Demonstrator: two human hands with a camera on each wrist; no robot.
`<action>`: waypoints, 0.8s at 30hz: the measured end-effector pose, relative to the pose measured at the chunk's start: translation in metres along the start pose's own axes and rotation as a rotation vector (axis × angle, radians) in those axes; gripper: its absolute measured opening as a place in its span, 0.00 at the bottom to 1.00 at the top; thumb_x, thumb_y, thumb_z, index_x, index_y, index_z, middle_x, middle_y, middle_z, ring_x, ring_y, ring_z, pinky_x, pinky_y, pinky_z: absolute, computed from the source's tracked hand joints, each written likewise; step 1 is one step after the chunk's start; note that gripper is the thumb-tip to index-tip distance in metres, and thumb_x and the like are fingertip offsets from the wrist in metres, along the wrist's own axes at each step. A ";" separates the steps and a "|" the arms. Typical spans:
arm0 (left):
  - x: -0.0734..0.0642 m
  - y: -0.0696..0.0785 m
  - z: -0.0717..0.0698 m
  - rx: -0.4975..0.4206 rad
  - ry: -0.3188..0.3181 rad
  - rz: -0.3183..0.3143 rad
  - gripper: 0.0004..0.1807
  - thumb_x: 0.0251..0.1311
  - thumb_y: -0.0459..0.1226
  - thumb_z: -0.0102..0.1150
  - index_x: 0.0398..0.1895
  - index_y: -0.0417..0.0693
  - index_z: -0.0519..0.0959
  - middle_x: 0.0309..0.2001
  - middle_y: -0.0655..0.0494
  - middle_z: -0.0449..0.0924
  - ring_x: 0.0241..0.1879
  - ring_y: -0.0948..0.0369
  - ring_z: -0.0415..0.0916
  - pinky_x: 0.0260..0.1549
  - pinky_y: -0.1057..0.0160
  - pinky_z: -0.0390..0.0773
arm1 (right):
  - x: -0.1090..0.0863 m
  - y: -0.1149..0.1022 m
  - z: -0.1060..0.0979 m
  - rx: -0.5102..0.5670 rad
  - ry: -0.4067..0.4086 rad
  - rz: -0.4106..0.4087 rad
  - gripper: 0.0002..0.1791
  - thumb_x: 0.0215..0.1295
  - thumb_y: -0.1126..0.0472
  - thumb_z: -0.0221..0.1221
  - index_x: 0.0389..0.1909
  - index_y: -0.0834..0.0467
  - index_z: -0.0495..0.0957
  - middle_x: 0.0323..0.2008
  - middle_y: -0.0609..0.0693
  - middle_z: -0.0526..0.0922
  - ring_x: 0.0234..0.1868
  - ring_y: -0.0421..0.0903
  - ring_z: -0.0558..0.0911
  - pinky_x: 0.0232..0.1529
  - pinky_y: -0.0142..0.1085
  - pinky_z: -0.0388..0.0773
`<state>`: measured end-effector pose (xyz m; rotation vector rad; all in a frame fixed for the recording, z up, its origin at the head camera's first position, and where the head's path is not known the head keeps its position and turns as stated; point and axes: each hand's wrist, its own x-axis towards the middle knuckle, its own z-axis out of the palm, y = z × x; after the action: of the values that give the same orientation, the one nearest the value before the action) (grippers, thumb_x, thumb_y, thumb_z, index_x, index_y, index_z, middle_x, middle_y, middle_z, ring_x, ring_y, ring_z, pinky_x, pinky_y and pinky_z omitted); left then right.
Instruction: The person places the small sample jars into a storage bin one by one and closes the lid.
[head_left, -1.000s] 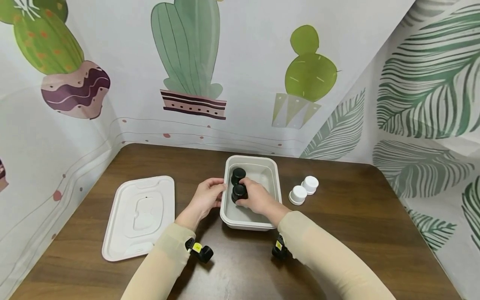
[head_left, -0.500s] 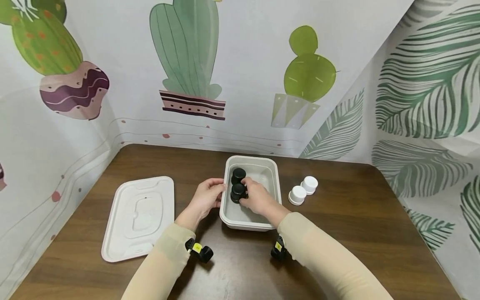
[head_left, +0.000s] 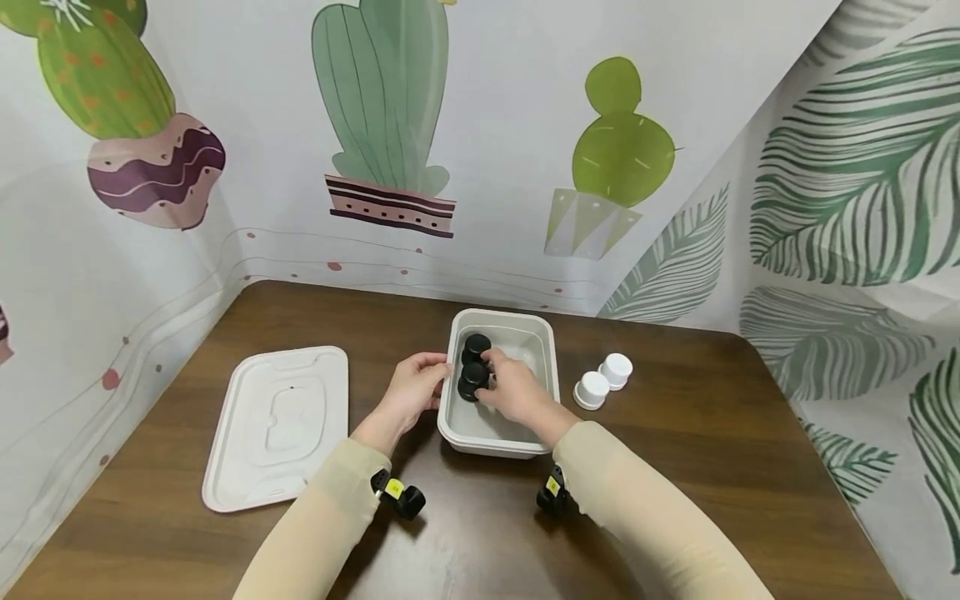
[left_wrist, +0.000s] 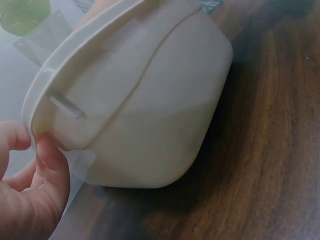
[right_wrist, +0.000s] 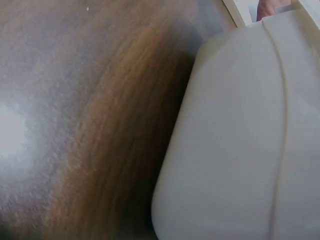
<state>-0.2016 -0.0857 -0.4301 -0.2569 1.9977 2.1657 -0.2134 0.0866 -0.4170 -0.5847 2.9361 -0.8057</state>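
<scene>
A light grey plastic box (head_left: pixel 498 433) stands uncovered in the middle of the table. My left hand (head_left: pixel 411 390) pinches its left rim between thumb and fingers, also plain in the left wrist view. Inside the box, against its left side, are two small black round-topped jars, a far one (head_left: pixel 477 343) and a near one (head_left: pixel 472 377). My right hand (head_left: pixel 517 392) reaches in over the right rim, thumb and fingertips around the right side of the near jar. In the right wrist view the box wall (right_wrist: pixel 225 140) hides that hand.
A white lid (head_left: pixel 281 425) lies flat on the brown table (head_left: pixel 465 533) at the left. Two small white jars, a near one (head_left: pixel 592 390) and a far one (head_left: pixel 616 370), stand together right of the box. Behind the table hangs a printed cloth (head_left: pixel 510 167).
The near black jar has shifted slightly left inside the box, and my right hand's fingers have slid toward its right side. My left hand stays on the rim. The head view has moved a little.
</scene>
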 end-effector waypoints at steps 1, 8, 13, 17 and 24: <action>0.001 0.001 0.000 0.005 0.006 0.002 0.15 0.53 0.34 0.54 0.45 0.40 0.73 0.34 0.45 0.77 0.23 0.59 0.74 0.18 0.64 0.76 | 0.001 0.000 -0.001 -0.010 0.003 -0.014 0.30 0.48 0.57 0.63 0.53 0.61 0.66 0.42 0.56 0.80 0.43 0.49 0.78 0.42 0.39 0.75; -0.001 0.004 0.001 0.021 0.017 -0.010 0.15 0.54 0.35 0.55 0.45 0.40 0.73 0.30 0.49 0.77 0.22 0.61 0.72 0.18 0.65 0.75 | -0.004 -0.002 -0.010 -0.069 -0.037 -0.068 0.37 0.49 0.51 0.63 0.59 0.63 0.64 0.55 0.57 0.72 0.56 0.50 0.71 0.57 0.41 0.67; -0.003 0.002 0.001 0.016 0.003 -0.010 0.15 0.54 0.35 0.54 0.46 0.40 0.73 0.29 0.51 0.76 0.21 0.62 0.72 0.18 0.64 0.76 | -0.008 -0.001 -0.012 -0.039 -0.003 -0.072 0.36 0.52 0.48 0.61 0.60 0.60 0.64 0.57 0.56 0.70 0.57 0.50 0.69 0.58 0.40 0.65; -0.004 0.001 0.001 0.007 0.002 -0.007 0.15 0.54 0.35 0.55 0.46 0.40 0.72 0.28 0.52 0.76 0.21 0.62 0.73 0.18 0.64 0.76 | -0.010 -0.001 -0.015 -0.004 0.020 -0.087 0.34 0.53 0.47 0.60 0.58 0.59 0.65 0.56 0.54 0.71 0.56 0.49 0.71 0.57 0.40 0.66; -0.006 0.001 0.002 0.005 -0.022 -0.002 0.17 0.56 0.36 0.54 0.48 0.39 0.71 0.34 0.45 0.78 0.22 0.60 0.74 0.18 0.64 0.76 | -0.016 0.002 -0.025 0.034 0.078 -0.085 0.29 0.57 0.48 0.57 0.57 0.58 0.68 0.55 0.52 0.72 0.58 0.48 0.69 0.58 0.41 0.65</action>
<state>-0.1960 -0.0836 -0.4270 -0.2333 1.9894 2.1523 -0.2026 0.1060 -0.3967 -0.6951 2.9791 -0.9053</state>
